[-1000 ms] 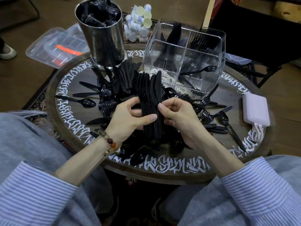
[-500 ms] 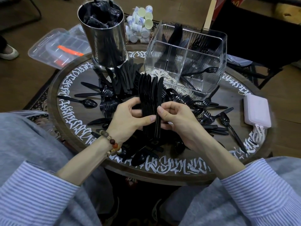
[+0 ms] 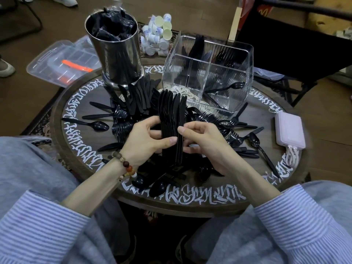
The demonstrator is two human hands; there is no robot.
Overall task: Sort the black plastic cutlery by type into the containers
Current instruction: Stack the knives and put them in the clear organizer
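Both hands (image 3: 146, 139) (image 3: 202, 140) grip knife stack (image 3: 171, 119); table (image 3: 190, 196) lettering seemingly illegible.

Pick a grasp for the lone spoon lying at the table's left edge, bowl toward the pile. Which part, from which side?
Likely the handle, near its middle, coming from above with fingers closing across its width. The spoon lies flat on the table, its thin handle stretching left over bare wood, while the bowl end sits close to the cutlery pile, leaving less room there.
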